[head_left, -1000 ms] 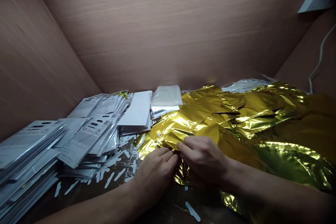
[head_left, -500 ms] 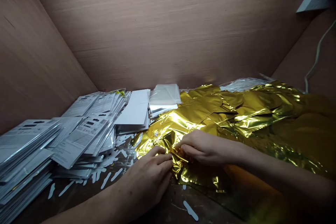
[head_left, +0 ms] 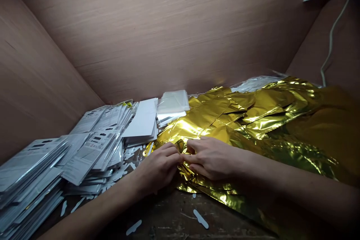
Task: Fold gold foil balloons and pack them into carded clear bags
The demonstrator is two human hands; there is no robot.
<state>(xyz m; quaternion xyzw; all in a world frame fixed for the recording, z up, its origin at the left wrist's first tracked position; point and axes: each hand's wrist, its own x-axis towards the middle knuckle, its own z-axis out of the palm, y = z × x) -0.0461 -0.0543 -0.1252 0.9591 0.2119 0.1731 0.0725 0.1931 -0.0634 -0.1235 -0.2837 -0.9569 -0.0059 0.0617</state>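
My left hand [head_left: 162, 165] and my right hand [head_left: 212, 157] meet at the near left edge of a heap of shiny gold foil pieces [head_left: 208, 114], which look like flat, uninflated foil balloons. The fingers of my left hand are curled and pinch crumpled gold foil. My right hand is closed on the same gathered foil [head_left: 185, 172], its thumb and fingers close against the left fingertips. Folds of foil bunch up between and below the hands. The exact spot gripped is hidden by my fingers.
Stacks of clear-wrapped packets with printed cards [head_left: 84, 153] stand at left. Beside them lie white cards [head_left: 142, 118] and clear plastic sleeves [head_left: 173, 101]. White tab-shaped scraps [head_left: 200, 219] litter the dark tabletop [head_left: 168, 213]. Wooden panels [head_left: 157, 33] enclose the back and sides; a cable [head_left: 331, 41] hangs right.
Both hands have drawn closer together, still gripping the foil. The near foil edge has shifted, and another white scrap shows at the front. The camera view has tilted slightly.
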